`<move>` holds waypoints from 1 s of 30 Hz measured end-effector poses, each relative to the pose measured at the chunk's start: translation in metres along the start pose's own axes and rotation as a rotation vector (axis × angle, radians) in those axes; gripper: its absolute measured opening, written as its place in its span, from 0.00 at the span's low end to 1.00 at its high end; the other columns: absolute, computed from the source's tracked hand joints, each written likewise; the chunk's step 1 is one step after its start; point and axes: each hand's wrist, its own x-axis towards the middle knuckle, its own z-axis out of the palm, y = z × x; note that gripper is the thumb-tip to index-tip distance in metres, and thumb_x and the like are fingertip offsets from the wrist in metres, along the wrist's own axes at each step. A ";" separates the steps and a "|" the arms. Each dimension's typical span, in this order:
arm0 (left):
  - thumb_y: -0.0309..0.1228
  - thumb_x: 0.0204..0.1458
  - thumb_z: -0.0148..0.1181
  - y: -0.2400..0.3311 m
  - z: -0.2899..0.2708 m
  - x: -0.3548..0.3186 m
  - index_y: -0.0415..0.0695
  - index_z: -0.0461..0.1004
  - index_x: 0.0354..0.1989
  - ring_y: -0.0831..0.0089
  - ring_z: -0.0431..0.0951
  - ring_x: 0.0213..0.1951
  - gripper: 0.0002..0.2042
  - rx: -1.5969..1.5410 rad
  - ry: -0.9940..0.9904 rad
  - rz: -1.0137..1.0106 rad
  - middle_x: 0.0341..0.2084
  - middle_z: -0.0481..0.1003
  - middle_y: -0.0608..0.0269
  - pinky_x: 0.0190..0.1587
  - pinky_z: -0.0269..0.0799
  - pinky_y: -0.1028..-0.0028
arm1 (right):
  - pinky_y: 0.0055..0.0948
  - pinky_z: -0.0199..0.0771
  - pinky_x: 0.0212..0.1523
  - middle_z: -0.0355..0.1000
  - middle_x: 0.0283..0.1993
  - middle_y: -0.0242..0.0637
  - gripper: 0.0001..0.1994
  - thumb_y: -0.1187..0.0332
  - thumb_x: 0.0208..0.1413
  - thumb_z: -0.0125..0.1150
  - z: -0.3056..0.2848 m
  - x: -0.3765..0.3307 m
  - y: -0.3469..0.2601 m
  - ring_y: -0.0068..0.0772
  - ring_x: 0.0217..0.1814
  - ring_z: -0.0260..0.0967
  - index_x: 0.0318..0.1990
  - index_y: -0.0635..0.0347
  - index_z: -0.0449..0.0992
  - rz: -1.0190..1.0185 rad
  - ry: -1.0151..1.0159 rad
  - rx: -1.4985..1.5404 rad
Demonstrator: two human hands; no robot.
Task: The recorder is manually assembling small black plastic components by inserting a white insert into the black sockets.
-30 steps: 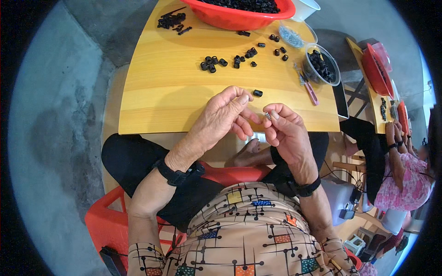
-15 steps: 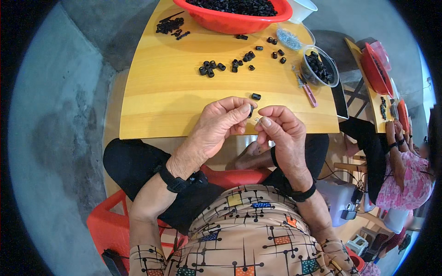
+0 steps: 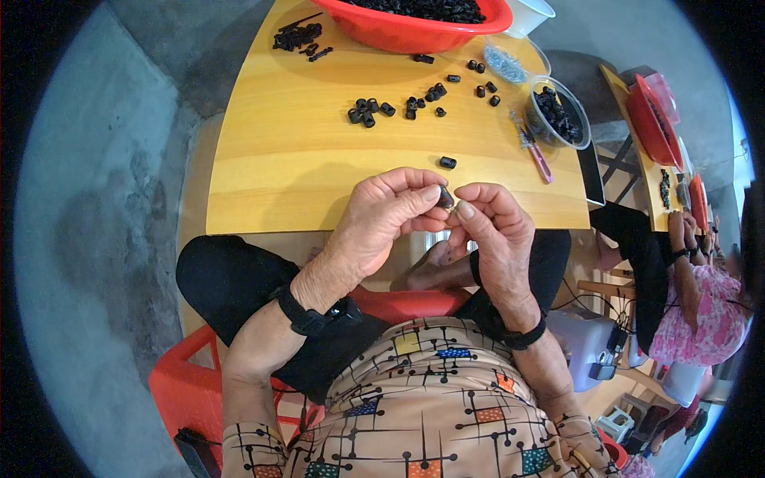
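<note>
In the head view, the left hand (image 3: 381,217) and the right hand (image 3: 496,231) meet just past the near edge of the yellow bench (image 3: 295,159), over the person's lap. Between them sits a small black part (image 3: 445,197), pinched by the left thumb and forefinger, with the right fingertips (image 3: 464,210) touching it from the other side. Both hands are curled narrow around this piece; the other fingers fold inward.

Relative to the bench: a single black piece (image 3: 448,162) lies on it just beyond the hands. Farther in, toward the middle, lies a loose scatter of black pieces (image 3: 368,111). At the far edge stands a red basin (image 3: 414,28) filled with black parts, and a small pile of black bits (image 3: 296,37) lies to its left. On the right side of the bench sits a clear bowl (image 3: 558,118) holding black pieces, with a pink-handled tool (image 3: 535,151) lying beside it.

Off the bench's right end, another person in a pink garment (image 3: 701,311) sits at a second table.
</note>
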 end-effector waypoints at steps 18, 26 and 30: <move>0.26 0.53 0.57 -0.004 0.001 -0.003 0.37 0.72 0.41 0.77 0.78 0.30 0.09 0.172 -0.034 0.037 0.31 0.76 0.61 0.34 0.77 0.79 | 0.14 0.65 0.20 0.72 0.28 0.31 0.08 0.73 0.56 0.56 -0.008 0.000 0.004 0.14 0.22 0.66 0.42 0.64 0.71 -0.027 0.068 -0.091; 0.23 0.53 0.55 -0.002 0.001 -0.003 0.35 0.71 0.41 0.76 0.78 0.31 0.09 0.394 -0.051 0.029 0.31 0.76 0.59 0.35 0.77 0.78 | 0.14 0.66 0.22 0.71 0.26 0.28 0.08 0.75 0.54 0.58 -0.006 0.001 0.011 0.13 0.22 0.65 0.41 0.63 0.72 -0.137 0.056 -0.306; 0.23 0.53 0.54 0.002 0.000 -0.004 0.35 0.71 0.41 0.76 0.78 0.32 0.09 0.496 -0.055 0.007 0.31 0.76 0.58 0.35 0.77 0.78 | 0.15 0.67 0.23 0.70 0.25 0.27 0.08 0.76 0.53 0.59 -0.007 0.002 0.011 0.14 0.22 0.65 0.41 0.63 0.72 -0.230 0.010 -0.491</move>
